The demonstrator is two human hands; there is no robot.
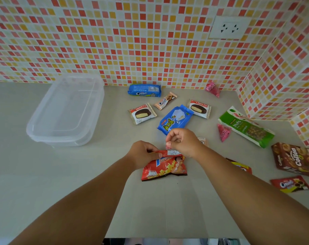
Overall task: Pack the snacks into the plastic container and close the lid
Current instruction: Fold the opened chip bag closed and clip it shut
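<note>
Snacks are scattered all over the grey worktop (79, 183), and the clear plastic container (65, 112) sits on the left near the tiled wall (132, 41) with its lid on, nothing inside that I can make out.

From my feed, the left hand (143, 152) pinches the top edge of a red potato chip bag (163, 167) lying flat in the middle of the worktop, fingers curled onto the folded-over top. The right hand (183, 142) is right beside it, fingers curled in, thumb and forefinger pinching what looks like the same top strip of the bag. I can't tell exactly how much of it the right one has hold of.

Behind the hands there's a blue wafer pack (175, 119) at an angle, two Choco Pie packets (142, 113) (199, 108) either side of it, a small tan cream biscuit pack (165, 100) and a blue cream biscuit roll (144, 90) close to the wall. Off to the right: a green Nuts bag (245, 127), two little pink sweet bags (213, 89) (223, 132), a brown Collon box (293, 159), a red cream biscuit pack (290, 183), plus a yellow-red pack (242, 167) half hidden under my right forearm. A white wall socket (229, 27) is up on the tiles.
</note>
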